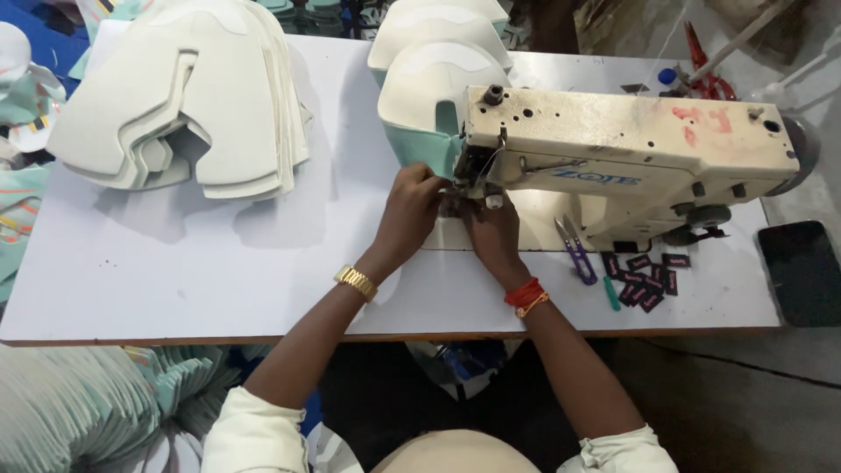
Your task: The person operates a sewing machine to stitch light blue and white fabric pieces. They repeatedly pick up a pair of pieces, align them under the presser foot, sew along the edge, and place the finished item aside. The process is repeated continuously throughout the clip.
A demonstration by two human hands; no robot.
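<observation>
My left hand [408, 215] presses its fingertips on a white and mint-green shaped fabric piece [427, 131] at the needle end of a cream sewing machine [613, 144]. My right hand [492, 235] lies flat on the same piece just under the needle area, thumb side toward the left hand. Both hands touch each other over the fabric. The needle itself is hidden behind my fingers. A gold watch sits on my left wrist, red threads on my right.
A stack of white cut pieces [188, 96] lies at the table's back left, another stack [434, 26] behind the machine. Purple thread snips [575, 252], a green marker [611, 293], small dark labels [644, 276] and a black phone [802, 271] lie right.
</observation>
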